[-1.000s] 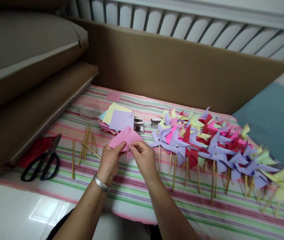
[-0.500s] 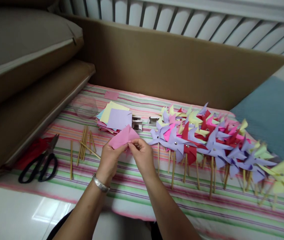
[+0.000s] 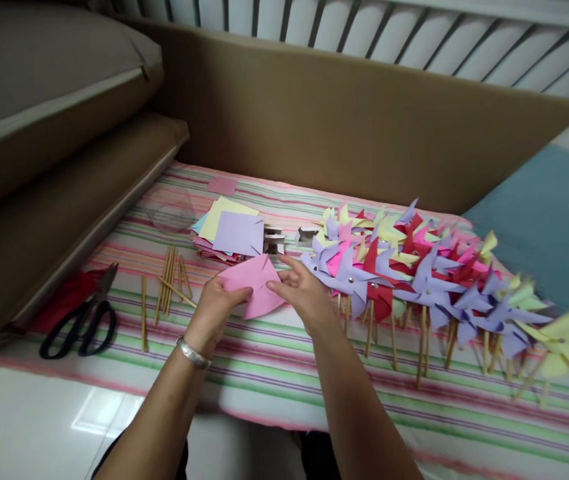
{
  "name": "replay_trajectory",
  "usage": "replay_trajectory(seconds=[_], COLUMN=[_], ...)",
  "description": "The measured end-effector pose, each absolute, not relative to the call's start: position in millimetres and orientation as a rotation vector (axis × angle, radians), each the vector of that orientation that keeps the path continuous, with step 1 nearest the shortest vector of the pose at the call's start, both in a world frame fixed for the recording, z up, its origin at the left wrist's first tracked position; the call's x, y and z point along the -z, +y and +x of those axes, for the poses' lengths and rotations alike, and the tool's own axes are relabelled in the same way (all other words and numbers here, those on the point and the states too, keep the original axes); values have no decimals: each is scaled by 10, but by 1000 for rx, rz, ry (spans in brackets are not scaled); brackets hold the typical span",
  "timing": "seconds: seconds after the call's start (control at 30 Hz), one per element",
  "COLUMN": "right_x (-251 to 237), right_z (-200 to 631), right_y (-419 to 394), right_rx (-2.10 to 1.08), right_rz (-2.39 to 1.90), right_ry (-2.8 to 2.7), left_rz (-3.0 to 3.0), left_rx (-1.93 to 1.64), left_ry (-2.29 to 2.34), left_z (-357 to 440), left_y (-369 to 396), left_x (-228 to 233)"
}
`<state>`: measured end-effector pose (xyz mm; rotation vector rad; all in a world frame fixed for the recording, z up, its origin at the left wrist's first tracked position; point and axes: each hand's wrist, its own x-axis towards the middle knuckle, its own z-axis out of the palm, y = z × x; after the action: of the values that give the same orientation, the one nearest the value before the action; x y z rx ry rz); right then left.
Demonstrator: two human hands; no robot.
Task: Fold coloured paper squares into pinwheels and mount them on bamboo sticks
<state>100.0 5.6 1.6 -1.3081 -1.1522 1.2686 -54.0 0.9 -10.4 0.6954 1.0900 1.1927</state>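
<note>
While a broad silver-coloured bracelet (image 3: 193, 352) circles the left wrist, the left hand (image 3: 214, 303) just beyond it pinches a slit pink paper square (image 3: 257, 293), thumb laid flat across its left side and fingers tucked behind. The right hand (image 3: 307, 290) meets the opposite side, its thumb tip over the sheet's right edge and its index finger spread above; whether anything behind completes a pinch, I cannot tell. So the pink square lies between the two hands, held above a striped cloth (image 3: 264, 373), right of the left thumb and left of the right one, with the left hand covering more of it. Being nearly square, it shows no clear long axis; it sits turned, one corner aimed away from the body and slightly right, another back towards the body, with short slits cut in it. Farther off, thin wooden sticks (image 3: 168, 280) lie to the left, mostly pointing away, colourful paper pinwheels (image 3: 429, 287) crowd the right, and beyond the pink square rests a stack of coloured paper squares (image 3: 237, 233), lilac on top.
</note>
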Motion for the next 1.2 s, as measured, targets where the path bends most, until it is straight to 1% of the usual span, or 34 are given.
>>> replay_trajectory(seconds=[0.03,0.1,0.23,0.33,0.5,0.63,0.8,0.87,0.93,1.0,1.07,1.13,1.2], right_x=[-9,4,22,37,31,23,73,69,32,-23,-63,-63,-26], right_z=[991,963,935,927,848,790,823,859,890,903,889,854,815], right_y=[51,40,40,52,50,35,32,22,-4,-44,-85,-113,-122], right_rx=[-1356,-1408,-1353,-1373,-1360,-1394,-1352,-1220,-959,-670,-465,-386,-350], right_rz=[-1273,-1240,-1238,-1206,-1120,-1072,-1200,-1271,-1281,-1207,-1100,-1043,-1053], right_ry=[-1138,-1138,-1151,-1097,-954,-946,-1047,-1139,-1344,-1644,-1934,-2113,-2157], left_rz=[705,721,695,618,563,565,541,508,478,463,455,442,426], left_rx=[-1170,-1133,-1136,-1166,-1113,-1139,-1176,-1215,-1247,-1262,-1273,-1285,-1297], left_ry=[1080,1059,1050,1011,873,894,978,1012,1030,1021,1010,1010,1015], left_z=[-527,-497,-463,-458,-436,-430,-527,-607,-696,-777,-838,-877,-897], left_y=[3,-9,-22,-31,-58,-56,-4,28,57,77,87,89,91], left_x=[103,104,116,120,116,136,126,110,95,82,69,54,42])
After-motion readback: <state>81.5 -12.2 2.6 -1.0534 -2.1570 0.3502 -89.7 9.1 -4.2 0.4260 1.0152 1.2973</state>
